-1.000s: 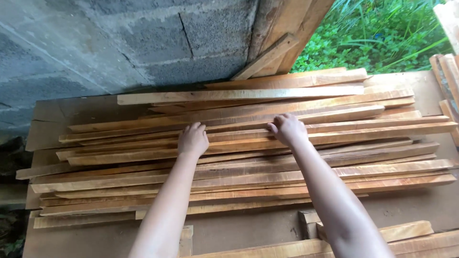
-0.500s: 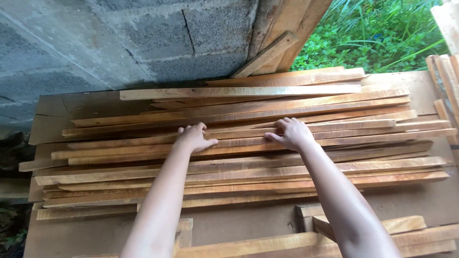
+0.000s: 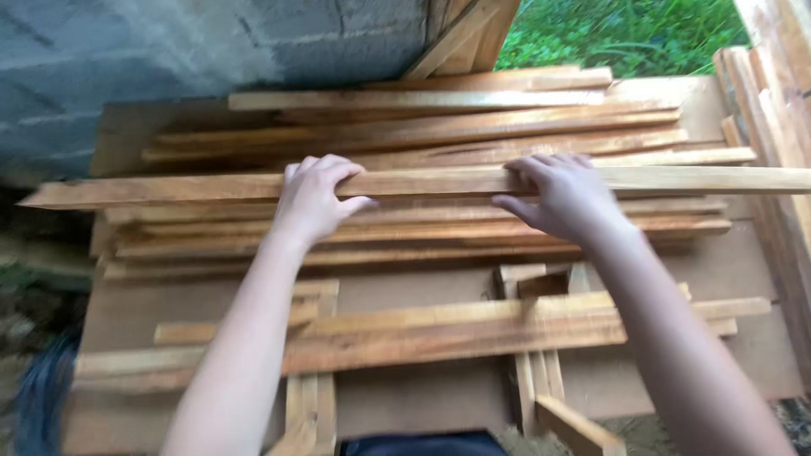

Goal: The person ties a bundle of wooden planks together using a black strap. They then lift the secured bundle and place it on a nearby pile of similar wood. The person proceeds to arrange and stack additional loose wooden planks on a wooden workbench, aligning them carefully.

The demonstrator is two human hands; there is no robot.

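A long, thin wooden slat (image 3: 431, 181) is held level above a pile of similar slats (image 3: 422, 135). My left hand (image 3: 314, 198) grips it left of its middle, fingers curled over the top edge. My right hand (image 3: 562, 196) grips it right of the middle, thumb underneath. The slat runs from the far left to the frame's right edge, its left end tapered. The pile lies on a flat brown board (image 3: 735, 270).
A grey block wall (image 3: 169, 51) stands behind the pile. More slats (image 3: 439, 333) lie crossed on the board near me, over upright wooden pieces (image 3: 532, 380). Planks (image 3: 773, 93) lean at the right edge. Green grass (image 3: 625, 34) shows at the back right.
Both hands have closed on one slat and lifted it off the pile toward me. The view has tilted down, showing the nearer slats.
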